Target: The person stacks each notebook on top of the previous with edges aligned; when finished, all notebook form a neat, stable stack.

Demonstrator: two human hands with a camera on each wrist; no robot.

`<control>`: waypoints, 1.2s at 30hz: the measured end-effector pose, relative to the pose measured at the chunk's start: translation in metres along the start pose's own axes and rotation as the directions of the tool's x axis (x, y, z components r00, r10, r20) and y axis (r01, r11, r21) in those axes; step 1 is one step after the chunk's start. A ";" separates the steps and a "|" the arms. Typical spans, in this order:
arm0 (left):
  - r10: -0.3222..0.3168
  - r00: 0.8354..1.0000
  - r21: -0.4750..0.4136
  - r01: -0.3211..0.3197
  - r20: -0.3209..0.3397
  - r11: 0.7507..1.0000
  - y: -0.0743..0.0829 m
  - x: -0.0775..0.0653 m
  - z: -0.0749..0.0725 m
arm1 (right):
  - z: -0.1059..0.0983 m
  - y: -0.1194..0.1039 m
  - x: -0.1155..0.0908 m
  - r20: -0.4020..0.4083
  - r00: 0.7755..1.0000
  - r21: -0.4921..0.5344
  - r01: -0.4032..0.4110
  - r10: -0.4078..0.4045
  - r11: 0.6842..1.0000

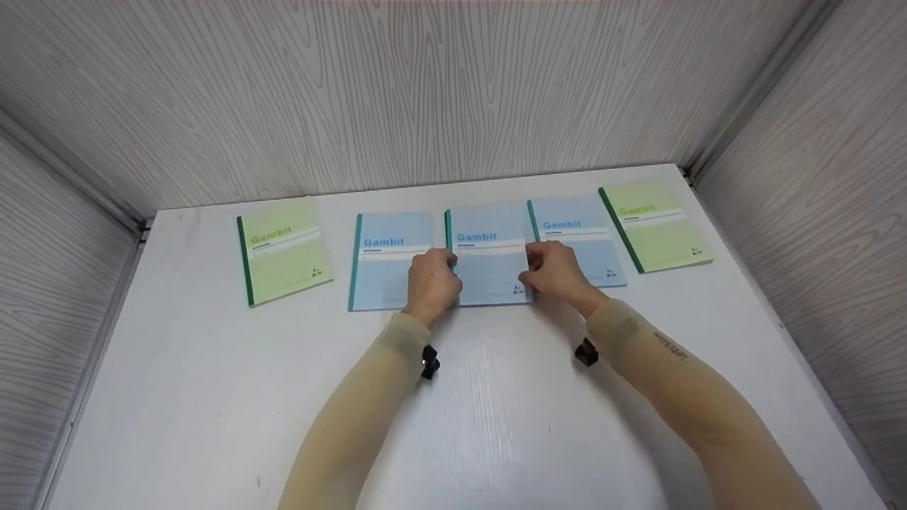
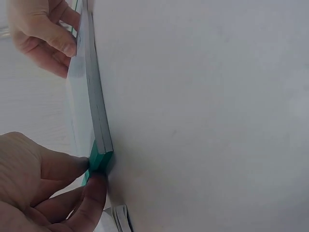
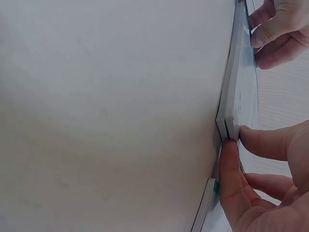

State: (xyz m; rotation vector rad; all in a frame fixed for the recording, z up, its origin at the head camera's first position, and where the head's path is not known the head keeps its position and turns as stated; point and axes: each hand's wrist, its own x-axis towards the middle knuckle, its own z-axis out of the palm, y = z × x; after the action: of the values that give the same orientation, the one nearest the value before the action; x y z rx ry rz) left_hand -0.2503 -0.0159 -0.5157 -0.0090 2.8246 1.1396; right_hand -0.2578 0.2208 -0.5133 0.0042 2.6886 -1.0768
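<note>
Hands (image 1: 489, 280) gripping middle notebook (image 1: 490, 258), spine left

bright, even, diffuse light from overhead fills the head view; the white table (image 1: 212, 397) shows a soft sheen and only faint shadows beneath the forearms. wide-lens bending curves the wall edges at the frame's sides. both wrist views look paler, slightly washed out, with close fingers soft.
</note>
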 end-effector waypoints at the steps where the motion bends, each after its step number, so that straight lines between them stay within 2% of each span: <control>1: -0.002 1.000 -0.006 0.002 -0.004 1.000 0.000 0.000 0.000 | 0.001 0.000 0.000 -0.006 1.000 -0.007 0.004 -0.004 1.000; 8: -0.014 1.000 -0.045 0.014 0.003 0.999 -0.003 -0.002 -0.002 | 0.003 -0.004 -0.002 -0.014 1.000 -0.054 0.012 -0.013 0.998; 14: 0.022 0.999 -0.075 -0.019 0.047 0.997 -0.007 -0.006 -0.012 | -0.001 -0.012 -0.003 -0.036 0.999 -0.099 0.032 -0.035 0.995; 17: 0.048 0.997 -0.116 -0.040 0.067 0.992 -0.010 -0.009 -0.021 | -0.002 -0.019 -0.007 -0.079 0.995 -0.078 0.062 -0.068 0.995; 21: 0.048 0.995 -0.153 -0.033 0.093 0.988 -0.017 -0.013 -0.035 | 0.007 -0.034 -0.011 -0.098 0.984 0.015 0.150 -0.148 0.989; 25: 0.032 0.994 -0.141 -0.017 0.108 0.990 -0.029 -0.016 -0.053 | 0.023 -0.048 -0.011 -0.066 0.978 0.101 0.204 -0.198 0.974; 31: -0.013 0.997 -0.109 0.021 0.075 0.994 -0.056 -0.018 -0.082 | 0.049 -0.074 -0.013 0.048 0.987 0.171 0.145 -0.155 0.975; 36: -0.057 0.997 -0.064 0.061 0.054 0.996 -0.075 -0.020 -0.099 | 0.067 -0.093 -0.014 0.112 0.980 0.211 0.139 -0.165 0.967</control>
State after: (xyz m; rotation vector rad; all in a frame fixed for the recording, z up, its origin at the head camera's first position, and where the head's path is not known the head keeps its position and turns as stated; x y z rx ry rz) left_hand -0.2354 -0.1391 -0.4947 -0.0664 2.7221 1.2009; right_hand -0.2376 0.1082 -0.4936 -0.2318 2.4864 -1.3444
